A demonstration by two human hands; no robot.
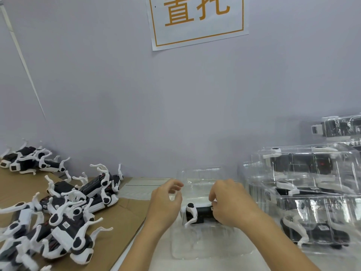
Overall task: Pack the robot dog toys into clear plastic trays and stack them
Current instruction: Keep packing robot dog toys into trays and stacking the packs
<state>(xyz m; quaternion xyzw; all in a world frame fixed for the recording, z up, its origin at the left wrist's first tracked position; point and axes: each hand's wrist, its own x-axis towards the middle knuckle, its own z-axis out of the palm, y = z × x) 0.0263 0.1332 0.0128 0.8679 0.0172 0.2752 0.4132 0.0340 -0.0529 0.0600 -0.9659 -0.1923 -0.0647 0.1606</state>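
Observation:
A black-and-white robot dog toy (197,213) lies on its side in an open clear plastic tray (203,249) in the middle of the table. My right hand (228,202) holds the toy's right end, fingers curled over it. My left hand (166,200) hovers just left of the toy with its fingers loosely curled and nothing in them. The tray's clear lid (201,175) stands up behind both hands.
A pile of loose robot dog toys (64,218) covers the cardboard (121,222) on the left, with more toys (29,161) at the far left. Stacked clear trays holding toys (312,192) fill the right side. A paper sign (197,20) hangs on the wall.

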